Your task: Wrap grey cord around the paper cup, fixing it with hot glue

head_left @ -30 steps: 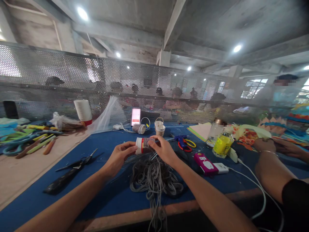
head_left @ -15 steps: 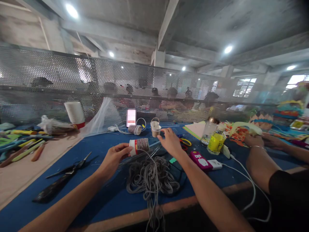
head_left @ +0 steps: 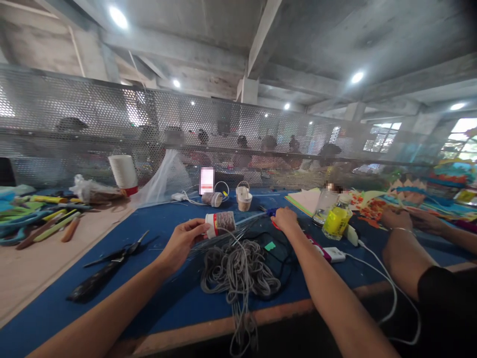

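Observation:
My left hand (head_left: 184, 241) grips the white base of a paper cup (head_left: 220, 224), which lies on its side in the air, its wall wound with grey cord. A strand runs from it to a loose heap of grey cord (head_left: 240, 271) that hangs over the table's front edge. My right hand (head_left: 286, 219) is closed over scissors (head_left: 276, 225); a bit of red handle shows by the fingers, and most is hidden. A blue piece (head_left: 272, 212) sticks out beside them. Two more cord-wrapped cups stand behind: a small bucket with a handle (head_left: 244, 199) and one lying down (head_left: 212, 199).
Black-handled shears (head_left: 112, 261) lie at left, near craft tools (head_left: 48, 223) and stacked paper cups (head_left: 123, 173). A lit phone (head_left: 207, 180) leans at the back. To the right are a yellow liquid bottle (head_left: 337, 219), a charging cable (head_left: 387, 278) and a co-worker's hands (head_left: 397, 219).
My right hand has moved right, from beside the small bucket to the scissors, and closed over them. My left hand still holds the cord-wound cup. The view has shifted slightly.

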